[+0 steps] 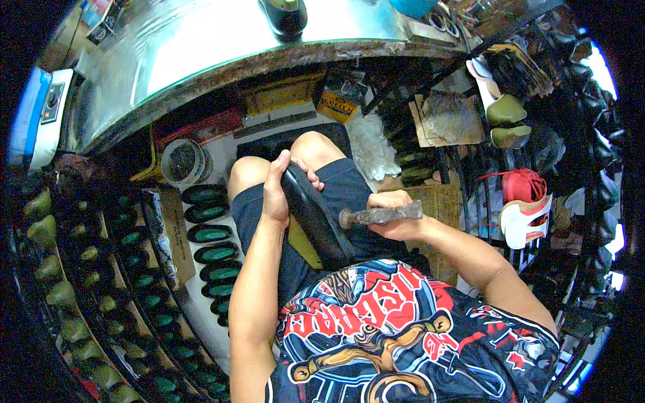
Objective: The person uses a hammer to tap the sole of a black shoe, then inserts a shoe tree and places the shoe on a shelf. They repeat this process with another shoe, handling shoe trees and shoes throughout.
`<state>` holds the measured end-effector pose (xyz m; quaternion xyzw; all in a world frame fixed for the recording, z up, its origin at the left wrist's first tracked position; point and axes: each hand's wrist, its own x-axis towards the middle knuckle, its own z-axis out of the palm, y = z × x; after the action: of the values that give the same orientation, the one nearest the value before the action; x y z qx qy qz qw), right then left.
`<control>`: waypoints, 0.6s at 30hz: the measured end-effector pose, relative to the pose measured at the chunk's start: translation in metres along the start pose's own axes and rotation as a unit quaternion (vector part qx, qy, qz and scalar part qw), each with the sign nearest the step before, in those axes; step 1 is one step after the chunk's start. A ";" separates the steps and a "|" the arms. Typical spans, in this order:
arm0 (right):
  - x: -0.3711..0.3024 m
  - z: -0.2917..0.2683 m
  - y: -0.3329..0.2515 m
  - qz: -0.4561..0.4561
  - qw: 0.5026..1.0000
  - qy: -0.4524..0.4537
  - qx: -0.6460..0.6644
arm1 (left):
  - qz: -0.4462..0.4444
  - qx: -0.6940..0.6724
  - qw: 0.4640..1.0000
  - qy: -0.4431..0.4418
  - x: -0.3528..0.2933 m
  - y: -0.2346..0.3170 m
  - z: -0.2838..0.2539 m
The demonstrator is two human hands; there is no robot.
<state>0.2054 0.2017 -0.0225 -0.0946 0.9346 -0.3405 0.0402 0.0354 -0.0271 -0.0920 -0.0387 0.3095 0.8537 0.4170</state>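
Observation:
A black shoe (314,213) lies slantwise over my lap, its toe pointing away from me and a yellow-green last (304,243) showing along its side near my body. My left hand (277,191) grips the toe end, thumb on one side and fingers wrapped over the other. In my right hand (395,221) is a hammer (384,213) with a round face and a long, worn metal head. Its face is close to the shoe's right side; whether they touch I cannot tell. The fist hides most of the handle.
Ahead stands a glass-topped workbench (201,57) with another black shoe (285,20) on it. A round tub (183,161) sits below. Rows of dark shoes (213,233) line the floor and racks at left. At right, shelves hold a red shoe (524,185) and olive lasts (507,109).

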 end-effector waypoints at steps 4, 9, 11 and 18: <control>0.006 0.006 -0.002 -0.048 0.999 0.007 -0.010 | 0.011 0.005 1.000 -0.008 0.000 0.000 0.004; 0.019 0.021 -0.001 -0.060 0.998 0.015 -0.020 | 0.009 -0.027 1.000 -0.002 0.005 0.000 0.000; 0.024 0.029 -0.004 -0.072 0.995 0.074 0.009 | 0.025 -0.032 0.999 -0.003 0.003 0.000 0.000; 0.049 0.041 -0.019 -0.002 0.973 0.230 -0.015 | 0.024 0.014 0.997 0.069 -0.009 0.009 0.018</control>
<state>0.1660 0.1520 -0.0421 -0.0160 0.9237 -0.3390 -0.1776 0.0378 -0.0270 -0.0704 -0.0844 0.3506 0.8542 0.3747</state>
